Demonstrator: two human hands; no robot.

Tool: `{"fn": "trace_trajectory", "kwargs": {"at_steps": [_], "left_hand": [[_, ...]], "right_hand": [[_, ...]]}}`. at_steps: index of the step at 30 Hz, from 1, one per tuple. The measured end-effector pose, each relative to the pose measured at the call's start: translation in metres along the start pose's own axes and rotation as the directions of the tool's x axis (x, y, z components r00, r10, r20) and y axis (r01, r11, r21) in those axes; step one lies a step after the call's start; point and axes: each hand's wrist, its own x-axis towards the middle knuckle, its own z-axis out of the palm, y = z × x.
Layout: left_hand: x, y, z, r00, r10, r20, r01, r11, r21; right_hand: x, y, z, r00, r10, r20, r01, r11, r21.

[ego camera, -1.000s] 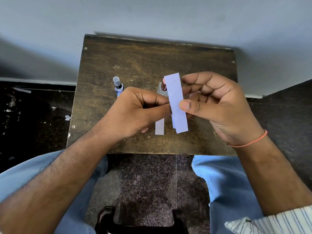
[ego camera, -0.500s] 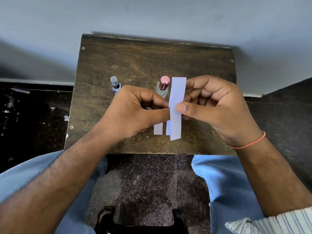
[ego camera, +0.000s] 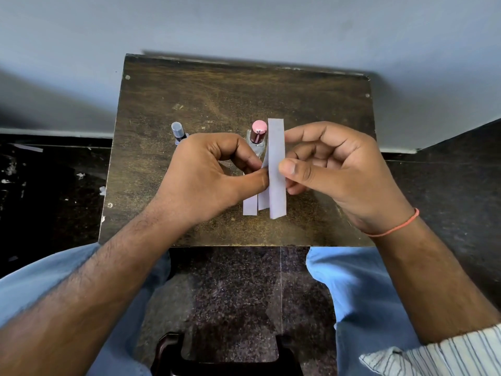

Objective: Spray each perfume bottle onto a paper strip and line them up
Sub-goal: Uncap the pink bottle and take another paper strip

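Over a dark wooden table (ego camera: pixel 311 109) both hands pinch white paper strips. My right hand (ego camera: pixel 336 172) holds the front strip (ego camera: pixel 276 147) upright between thumb and fingers. My left hand (ego camera: pixel 208 175) pinches the strips behind it, whose lower ends (ego camera: pixel 256 206) stick out below. A glass perfume bottle with a pink cap (ego camera: pixel 257 134) stands just behind the strips. A second bottle with a clear cap (ego camera: pixel 179 132) stands to the left, its body hidden behind my left hand.
The table stands against a pale wall (ego camera: pixel 244 23). Dark floor (ego camera: pixel 48 191) with paper scraps lies to the left. My knees in blue trousers (ego camera: pixel 347 289) sit below the table's front edge, and a dark stool (ego camera: pixel 225 356) shows between them.
The front strip has swung from tilted to upright and shifted slightly right, uncovering the pink-capped bottle. Both hands have kept their grip.
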Motion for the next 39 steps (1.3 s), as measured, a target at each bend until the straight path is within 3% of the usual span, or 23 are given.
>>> {"fn": "trace_trajectory", "kwargs": {"at_steps": [8, 23, 39], "left_hand": [[-0.002, 0.0, 0.0, 0.995, 0.024, 0.092, -0.035, 0.993, 0.116], [-0.003, 0.006, -0.002, 0.978, 0.133, 0.158, -0.16, 0.972, 0.171], [-0.005, 0.004, -0.006, 0.978, 0.148, 0.148, -0.171, 0.973, 0.157]], "right_hand": [[0.001, -0.002, 0.005, 0.997, 0.049, -0.053, -0.039, 0.983, 0.179], [0.001, -0.003, -0.002, 0.994, 0.092, 0.054, -0.107, 0.845, 0.524], [-0.001, -0.013, 0.002, 0.994, 0.101, -0.036, -0.06, 0.8, 0.597]]}}
